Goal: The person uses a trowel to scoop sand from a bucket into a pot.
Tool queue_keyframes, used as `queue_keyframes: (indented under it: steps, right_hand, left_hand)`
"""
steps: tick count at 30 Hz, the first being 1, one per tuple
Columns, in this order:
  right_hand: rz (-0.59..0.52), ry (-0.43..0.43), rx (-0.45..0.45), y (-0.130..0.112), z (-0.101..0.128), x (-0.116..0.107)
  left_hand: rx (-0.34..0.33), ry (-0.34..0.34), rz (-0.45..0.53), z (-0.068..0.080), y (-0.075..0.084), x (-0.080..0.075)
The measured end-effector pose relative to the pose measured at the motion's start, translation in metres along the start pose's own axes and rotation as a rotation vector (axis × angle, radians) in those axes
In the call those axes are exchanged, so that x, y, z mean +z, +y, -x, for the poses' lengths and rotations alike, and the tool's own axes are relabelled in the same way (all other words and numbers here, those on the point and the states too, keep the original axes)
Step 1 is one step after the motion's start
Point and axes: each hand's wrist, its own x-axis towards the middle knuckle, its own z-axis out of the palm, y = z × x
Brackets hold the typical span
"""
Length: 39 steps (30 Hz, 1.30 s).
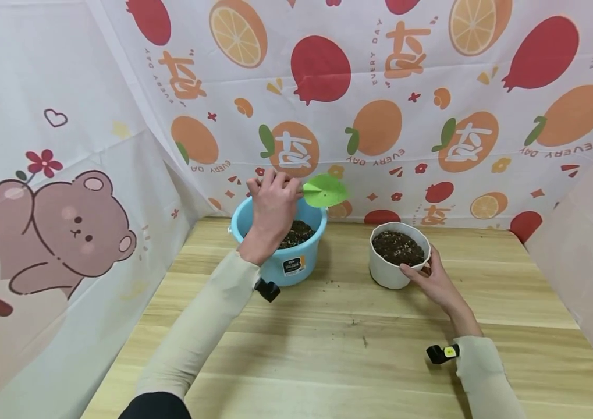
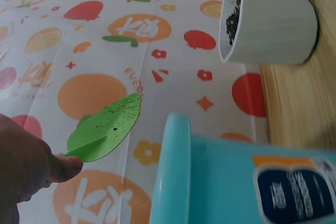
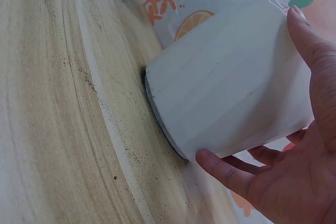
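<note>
My left hand grips a small green trowel above the light-blue bucket. Its handle is hidden in the fist, and the blade points right with a few dark specks on it, plain in the left wrist view. Dark soil lies inside the bucket. To the right, a white flowerpot stands on the table, filled with dark soil nearly to the rim. My right hand holds this pot from its right side, thumb by the rim and fingers spread along the wall.
The wooden table carries scattered soil crumbs between and in front of the two containers. A fruit-printed cloth hangs right behind them. On the left is a white cloth with a printed bear. Both wrists wear small black cameras.
</note>
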Motion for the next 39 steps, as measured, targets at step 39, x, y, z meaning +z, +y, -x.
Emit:
queue_keyframes:
  steps: [39]
  right_hand:
    - [-0.169,-0.093,-0.054,-0.003,0.004,-0.004]
  left_hand:
    - [-0.152,-0.284,-0.075,0.050,-0.078,-0.019]
